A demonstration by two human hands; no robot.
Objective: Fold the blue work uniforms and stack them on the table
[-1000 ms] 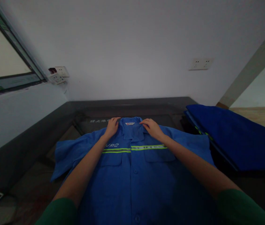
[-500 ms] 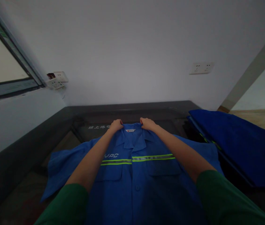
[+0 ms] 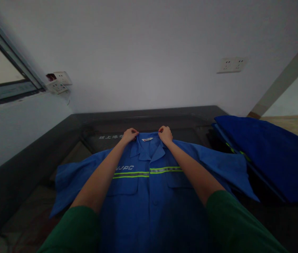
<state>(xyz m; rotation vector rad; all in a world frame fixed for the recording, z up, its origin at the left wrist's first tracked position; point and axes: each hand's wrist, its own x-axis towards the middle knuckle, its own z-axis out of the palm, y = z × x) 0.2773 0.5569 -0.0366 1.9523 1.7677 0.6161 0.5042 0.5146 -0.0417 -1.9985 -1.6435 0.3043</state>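
A blue short-sleeved work shirt (image 3: 143, 196) lies spread front side up, collar away from me, with a yellow-green and grey reflective stripe across its chest. White letters are printed above the left-hand pocket flap, and a white label shows inside the collar. My left hand (image 3: 131, 135) pinches the collar at its left corner. At the collar's right corner, my right hand (image 3: 166, 134) has its thumb and fingers closed on the cloth. Both sleeves stretch out sideways; my forearms cover parts of the chest.
Beneath the shirt is a dark surface with a raised rim (image 3: 138, 114) and white printed characters. Folded blue garments (image 3: 265, 154) are stacked at the right. Wall sockets (image 3: 232, 65) sit on the back wall, and a window (image 3: 1, 63) is at the upper left.
My right hand has turned more upright at the collar, its fingers now bunched in a pinch. The right sleeve lies further out. The whole view has tilted slightly downward.
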